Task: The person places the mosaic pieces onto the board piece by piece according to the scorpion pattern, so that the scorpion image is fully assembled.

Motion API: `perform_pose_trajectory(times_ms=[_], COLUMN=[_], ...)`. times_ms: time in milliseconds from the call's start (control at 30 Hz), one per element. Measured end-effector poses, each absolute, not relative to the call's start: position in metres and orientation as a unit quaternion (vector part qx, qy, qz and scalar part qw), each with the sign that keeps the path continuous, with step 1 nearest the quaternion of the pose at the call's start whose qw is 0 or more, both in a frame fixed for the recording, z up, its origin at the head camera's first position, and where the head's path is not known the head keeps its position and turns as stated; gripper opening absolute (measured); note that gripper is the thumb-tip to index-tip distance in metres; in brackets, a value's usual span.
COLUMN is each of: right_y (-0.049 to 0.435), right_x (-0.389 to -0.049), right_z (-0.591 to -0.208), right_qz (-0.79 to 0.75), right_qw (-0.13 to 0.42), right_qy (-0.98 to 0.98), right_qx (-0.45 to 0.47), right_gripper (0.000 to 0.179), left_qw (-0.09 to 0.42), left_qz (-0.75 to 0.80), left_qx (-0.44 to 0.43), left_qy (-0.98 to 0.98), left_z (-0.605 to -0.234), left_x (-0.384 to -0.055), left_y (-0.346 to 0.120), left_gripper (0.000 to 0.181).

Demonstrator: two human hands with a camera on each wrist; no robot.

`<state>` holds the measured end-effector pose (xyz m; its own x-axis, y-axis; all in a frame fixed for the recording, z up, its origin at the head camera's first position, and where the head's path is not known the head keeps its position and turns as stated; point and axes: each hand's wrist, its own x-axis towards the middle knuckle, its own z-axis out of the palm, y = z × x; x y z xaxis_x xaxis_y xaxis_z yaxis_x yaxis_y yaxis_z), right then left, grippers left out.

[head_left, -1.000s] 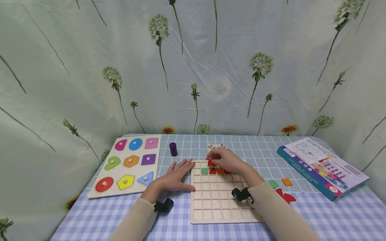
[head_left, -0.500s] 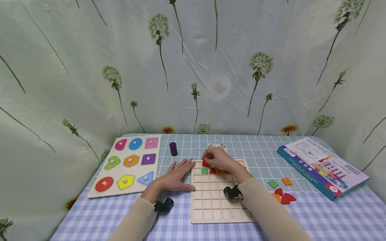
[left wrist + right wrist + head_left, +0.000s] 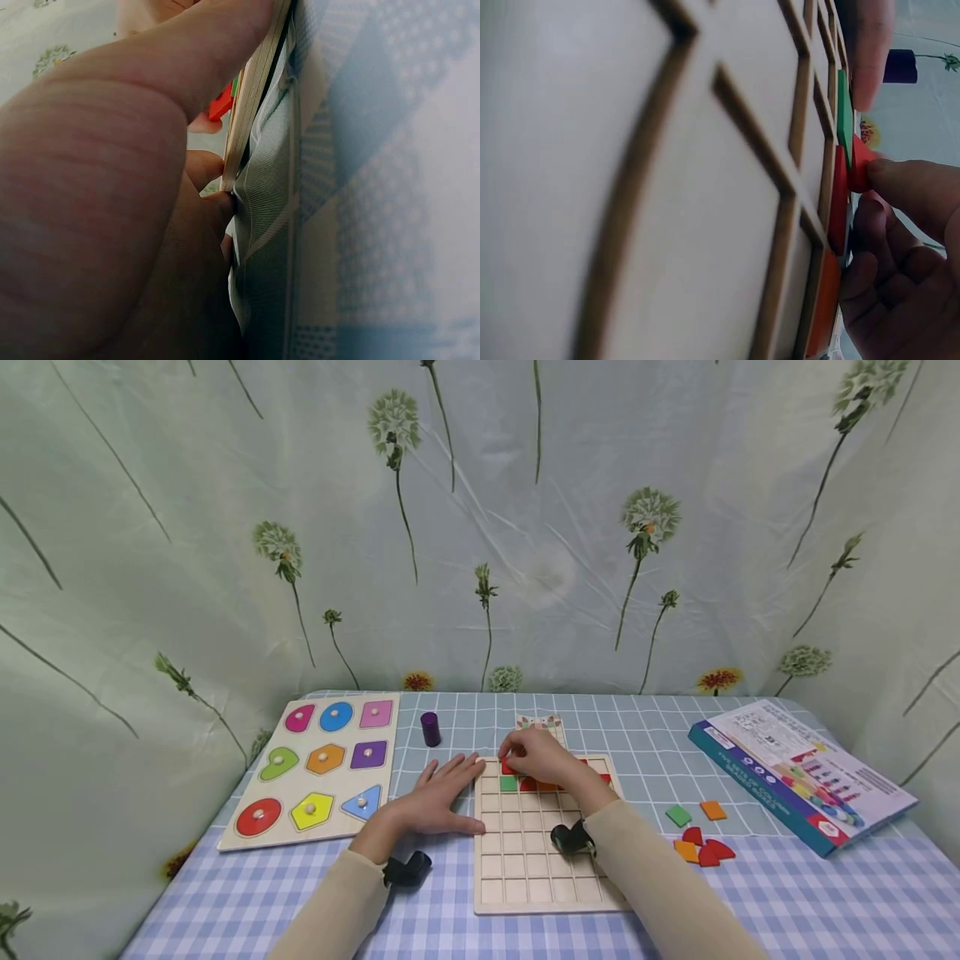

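A pale wooden grid board (image 3: 514, 867) lies in the middle of the table in the head view. My left hand (image 3: 438, 802) rests at its left edge, fingers spread and straight, with thumb and fingertips along the rim. Over the far row, my right hand (image 3: 542, 757) pinches a red tile (image 3: 861, 163) between thumb and fingers, low over the cell behind a green square tile (image 3: 508, 783). Beside the green tile, red and orange tiles (image 3: 823, 300) sit in the grid. The right hand hides part of the far rows.
Loose red, orange and green tiles (image 3: 686, 851) lie right of the board. A knobbed shape puzzle (image 3: 341, 783) is at the left, a purple cylinder (image 3: 431, 729) behind the left hand. A flat box (image 3: 802, 777) lies at the right, a patterned card (image 3: 551, 723) behind the board.
My right hand has moved left along the far row with the red tile and lowered it to the cell behind the green tile. The left hand has stayed in place.
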<state>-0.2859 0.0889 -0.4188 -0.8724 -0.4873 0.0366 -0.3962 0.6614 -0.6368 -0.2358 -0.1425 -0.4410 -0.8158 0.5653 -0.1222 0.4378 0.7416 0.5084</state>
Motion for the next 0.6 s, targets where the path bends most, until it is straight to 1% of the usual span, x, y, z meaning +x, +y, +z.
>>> perform_pose_trajectory(times_ms=[233,400,600], right_y=[0.0867,0.0871,0.0892], right_x=[-0.2842,-0.2850,-0.2849], right_z=[-0.4195,-0.4211,-0.4219], right_qz=[-0.327,-0.339,-0.353], right_qw=[0.067,0.077,0.082], right_qy=[0.914,0.911,0.906], right_qx=[-0.231,-0.220,-0.218], right_gripper=[0.012,0.009,0.012], left_qw=[0.134,0.135,0.135], left_qz=[0.236,0.236,0.234], left_qx=[0.272,0.273,0.271], left_qy=[0.923,0.923,0.924], left_z=[-0.4409,-0.4403,-0.4403], left_x=[-0.2356,-0.2354,-0.2355], left_y=[-0.1418,-0.1413,-0.1418], left_gripper=[0.098,0.098,0.098])
